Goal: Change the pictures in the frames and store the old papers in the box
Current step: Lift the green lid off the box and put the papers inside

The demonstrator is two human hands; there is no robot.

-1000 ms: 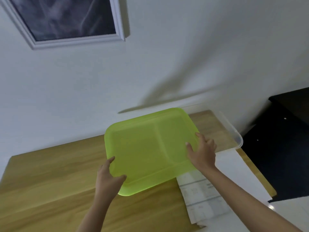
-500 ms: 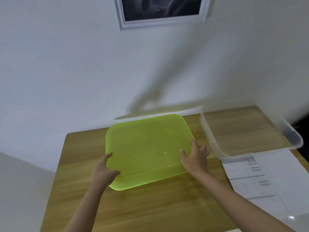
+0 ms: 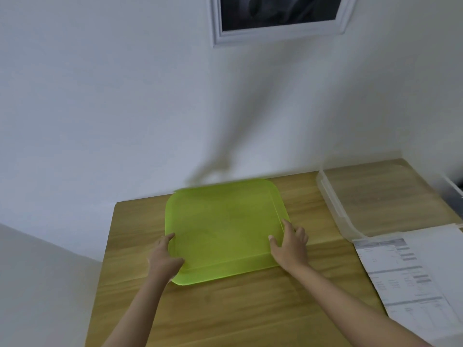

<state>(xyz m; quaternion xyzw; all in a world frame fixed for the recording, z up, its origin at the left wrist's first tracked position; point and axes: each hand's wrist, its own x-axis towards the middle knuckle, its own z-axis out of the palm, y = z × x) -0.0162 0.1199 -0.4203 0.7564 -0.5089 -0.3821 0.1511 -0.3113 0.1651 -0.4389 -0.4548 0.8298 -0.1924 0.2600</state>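
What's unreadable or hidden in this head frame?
- Framed picture: top cut off by the frame edge; image dark and blurred.
- Papers: print too small and blurred to read; right part cut off.
- Clear box: right end runs out of view.
- Green lid: near corners covered by left hand and right hand.

One green lid [image 3: 225, 229], one clear box [image 3: 335, 211], one wall frame [image 3: 278, 33], two hands.

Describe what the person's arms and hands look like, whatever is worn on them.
Both forearms are bare as far as the frame shows: no sleeves, gloves, watch or bracelets. The left hand and right hand show no rings that can be made out; the picture is slightly blurred.
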